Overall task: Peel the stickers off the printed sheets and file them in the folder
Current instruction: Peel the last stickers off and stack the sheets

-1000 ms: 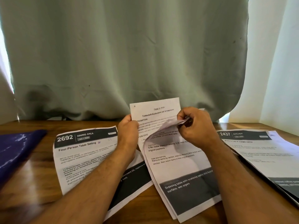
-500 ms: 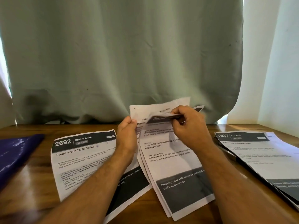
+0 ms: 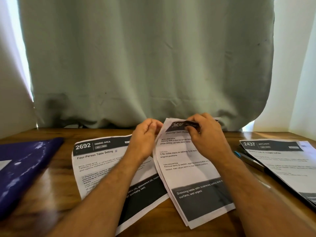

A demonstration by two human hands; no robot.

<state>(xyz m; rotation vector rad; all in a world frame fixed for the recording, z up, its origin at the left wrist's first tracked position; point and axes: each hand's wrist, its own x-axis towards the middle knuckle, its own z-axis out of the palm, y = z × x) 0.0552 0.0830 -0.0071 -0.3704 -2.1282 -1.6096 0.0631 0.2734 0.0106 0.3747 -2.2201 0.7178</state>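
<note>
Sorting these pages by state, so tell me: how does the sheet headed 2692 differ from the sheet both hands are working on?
The 2692 sheet lies flat on the table; the held sheet has its top edge lifted and curled. No fingers grip the 2692 sheet, though the left forearm crosses above it; the right hand pinches the held sheet's top and the left hand holds its left edge. The 2692 sheet reads Dining Area; the held one concerns a dressing table. Both have dark header and footer bands.

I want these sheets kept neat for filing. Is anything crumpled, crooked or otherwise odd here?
Yes. The middle sheet lies askew on other sheets, and its top edge is bent up where the right hand pinches it. The left hand holds its left edge. A pen is partly tucked under the right stack.
</note>
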